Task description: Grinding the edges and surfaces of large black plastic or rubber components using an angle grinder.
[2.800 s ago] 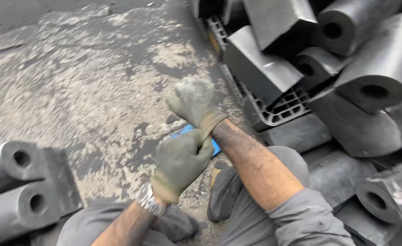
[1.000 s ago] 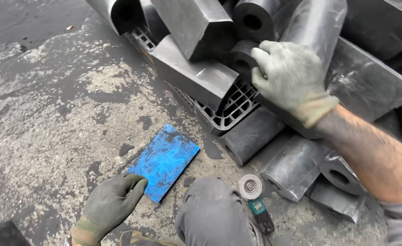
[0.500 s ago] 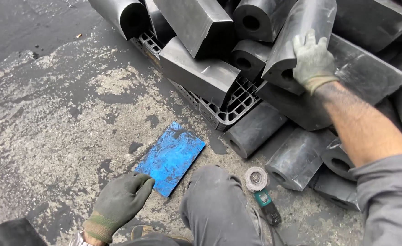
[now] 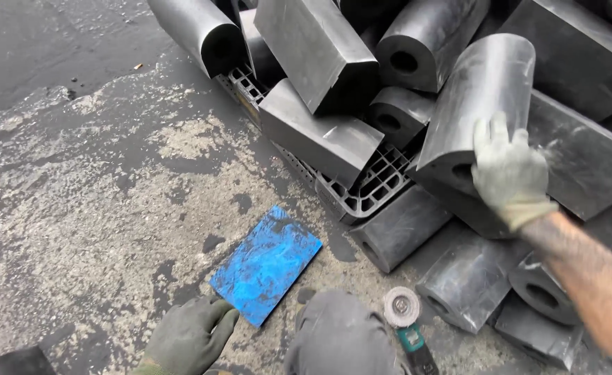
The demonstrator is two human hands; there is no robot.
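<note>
- Head view, looking down: the right hand, in a pale, dusty glove, is stretched up and away, its bare forearm running in from the lower right corner.
- That hand sits on the near end of a black D-shaped rubber block, palm down, fingers spread and draped over the rounded top, right by the round hole in the end face. It is pressed on and gripping loosely, not clenched; whether the thumb hooks underneath cannot be told.
- The block lies near the top of the pile, tilted, with its long axis running up and slightly right, away from the person; the holed end faces the camera.
- The left hand, in a dark green glove, is low at the bottom edge, wrist bent, palm flat on the stained concrete floor. It is open and relaxed and holds nothing.
- Its fingertips rest just beside the near corner of a scuffed blue rectangular plate, which lies flat on the floor, long axis slanting up to the right.
- A grey-trousered knee sits bottom centre, and beside it lies an angle grinder with its disc facing up.
- More black blocks are heaped over a black plastic pallet.
</note>
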